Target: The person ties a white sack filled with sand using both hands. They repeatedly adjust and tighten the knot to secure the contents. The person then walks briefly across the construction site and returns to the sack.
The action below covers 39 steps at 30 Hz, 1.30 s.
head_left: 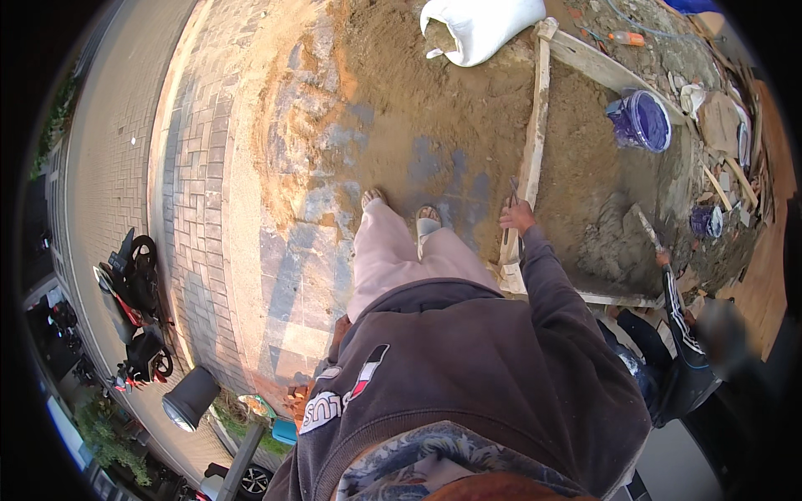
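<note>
My right hand [520, 218] reaches out over a long wooden board [535, 142] that edges a bed of sand. Its fingers are closed round a thin dark tool [513, 185], whose kind is too small to make out. By my left thigh hangs my left hand [341, 328], mostly covered by my sleeve and trousers, so its fingers are hidden. On the far side of the board lies wet grey mortar [614, 234]. At its right edge a co-worker's hand [662, 257] holds a long, flat, pale tool [647, 224].
A white sack [484, 29] of sand lies at the far end. Two purple buckets, a larger one [642, 121] and a smaller one [707, 221], stand among rubble at right. The co-worker [681, 359] crouches at lower right. A motorcycle [132, 292] stands at left.
</note>
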Motion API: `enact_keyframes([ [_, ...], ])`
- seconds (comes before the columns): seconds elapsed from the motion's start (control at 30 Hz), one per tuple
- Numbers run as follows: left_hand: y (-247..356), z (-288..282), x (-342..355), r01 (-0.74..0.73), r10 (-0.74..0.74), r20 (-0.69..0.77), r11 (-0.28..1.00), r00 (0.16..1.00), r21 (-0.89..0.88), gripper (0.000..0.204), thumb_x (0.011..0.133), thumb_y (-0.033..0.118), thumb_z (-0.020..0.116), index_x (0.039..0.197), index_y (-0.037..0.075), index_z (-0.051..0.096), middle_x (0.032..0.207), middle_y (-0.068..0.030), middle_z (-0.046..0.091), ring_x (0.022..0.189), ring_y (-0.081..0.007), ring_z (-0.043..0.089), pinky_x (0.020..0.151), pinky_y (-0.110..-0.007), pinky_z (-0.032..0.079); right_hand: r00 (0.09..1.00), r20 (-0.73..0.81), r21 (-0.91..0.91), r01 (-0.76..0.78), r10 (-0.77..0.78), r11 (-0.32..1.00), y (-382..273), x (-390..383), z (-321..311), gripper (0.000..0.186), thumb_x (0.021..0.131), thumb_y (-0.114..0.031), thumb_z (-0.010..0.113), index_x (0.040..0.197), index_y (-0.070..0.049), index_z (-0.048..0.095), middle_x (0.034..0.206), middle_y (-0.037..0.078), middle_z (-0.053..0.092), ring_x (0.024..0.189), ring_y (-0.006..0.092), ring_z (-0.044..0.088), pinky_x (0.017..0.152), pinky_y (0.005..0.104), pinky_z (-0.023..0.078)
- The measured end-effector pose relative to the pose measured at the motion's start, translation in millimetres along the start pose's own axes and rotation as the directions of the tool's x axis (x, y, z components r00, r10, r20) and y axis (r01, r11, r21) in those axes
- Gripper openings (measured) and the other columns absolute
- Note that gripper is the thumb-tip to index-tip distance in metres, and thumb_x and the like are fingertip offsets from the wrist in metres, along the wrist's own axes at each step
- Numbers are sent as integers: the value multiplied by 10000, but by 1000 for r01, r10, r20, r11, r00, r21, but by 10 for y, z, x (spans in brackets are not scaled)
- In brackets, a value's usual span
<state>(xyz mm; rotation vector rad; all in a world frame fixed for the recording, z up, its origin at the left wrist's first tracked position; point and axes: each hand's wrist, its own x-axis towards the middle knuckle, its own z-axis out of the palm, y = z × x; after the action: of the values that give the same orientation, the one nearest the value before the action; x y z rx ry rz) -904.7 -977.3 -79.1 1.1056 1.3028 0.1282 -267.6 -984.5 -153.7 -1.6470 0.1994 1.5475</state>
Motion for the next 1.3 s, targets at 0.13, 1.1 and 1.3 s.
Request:
enact_keyframes([
  [0.13, 484, -637, 583, 128, -132, -14, 926, 991, 356, 249, 903, 215, 569, 1019, 6, 639, 887, -90, 692, 727, -219, 653, 645, -350, 518, 983, -142, -203, 84, -114, 976, -312, 8, 358, 356, 880, -100, 501, 1215, 8, 453, 926, 153, 584, 664, 298, 650, 558, 428, 596],
  [1.1, 5292, -826, 5211, -26, -74, 285, 943, 956, 332, 372, 919, 218, 579, 1229, 13, 553, 1000, -87, 656, 875, -164, 636, 735, -289, 488, 863, -413, 272, -187, 290, 944, -428, 263, 1522, 119, 864, -99, 505, 977, -102, 542, 730, 50, 561, 542, 183, 562, 465, 331, 478],
  [1.3, 5409, -180, 5869, -121, -46, 401, 917, 915, 381, 305, 902, 173, 576, 1163, 15, 589, 929, -87, 656, 844, -147, 628, 715, -293, 495, 999, -32, 437, 44, -33, 898, -2188, 137, 1213, 430, 904, -124, 445, 1290, 65, 467, 1123, 212, 627, 822, 284, 694, 719, 365, 591],
])
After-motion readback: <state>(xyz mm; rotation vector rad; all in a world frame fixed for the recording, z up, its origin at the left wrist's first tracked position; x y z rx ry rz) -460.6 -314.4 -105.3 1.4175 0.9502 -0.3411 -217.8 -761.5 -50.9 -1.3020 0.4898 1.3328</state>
